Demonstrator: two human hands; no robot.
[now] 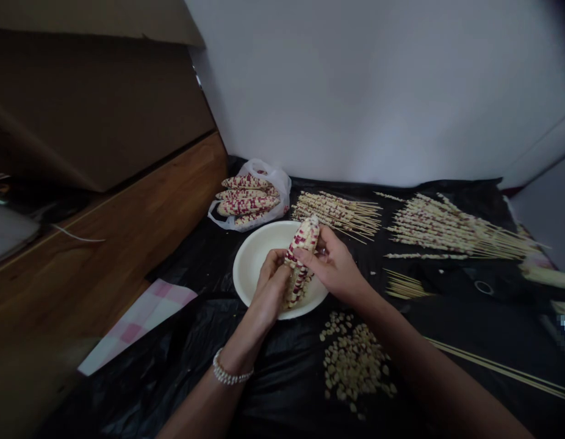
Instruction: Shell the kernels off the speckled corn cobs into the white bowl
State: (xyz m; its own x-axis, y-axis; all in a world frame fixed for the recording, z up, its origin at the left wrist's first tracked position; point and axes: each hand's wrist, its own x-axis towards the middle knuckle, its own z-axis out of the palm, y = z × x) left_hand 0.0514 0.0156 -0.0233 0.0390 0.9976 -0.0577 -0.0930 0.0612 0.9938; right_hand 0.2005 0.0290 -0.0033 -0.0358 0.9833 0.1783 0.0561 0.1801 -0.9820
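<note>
A corn cob (304, 242) with cream and dark red kernels is tilted over a white bowl (250, 268). My left hand (274, 281) is wrapped round its lower left side, with a beaded bracelet at the wrist. Around the upper right side of the same cob are the fingers of my right hand (338, 266), its thumb lying across the kernels. Part of the cob's lower end is hidden by my left hand. Some kernels show in the bowl beneath it.
Behind the bowl, a plastic bag (279, 178) holds several cobs. Kernel-threaded skewers (340, 213) lie at the back, with a larger group (438, 228) further right. Bare sticks (405, 285) are at right. Loose kernels (356, 366) lie in front; a checked cloth (140, 320) is at left.
</note>
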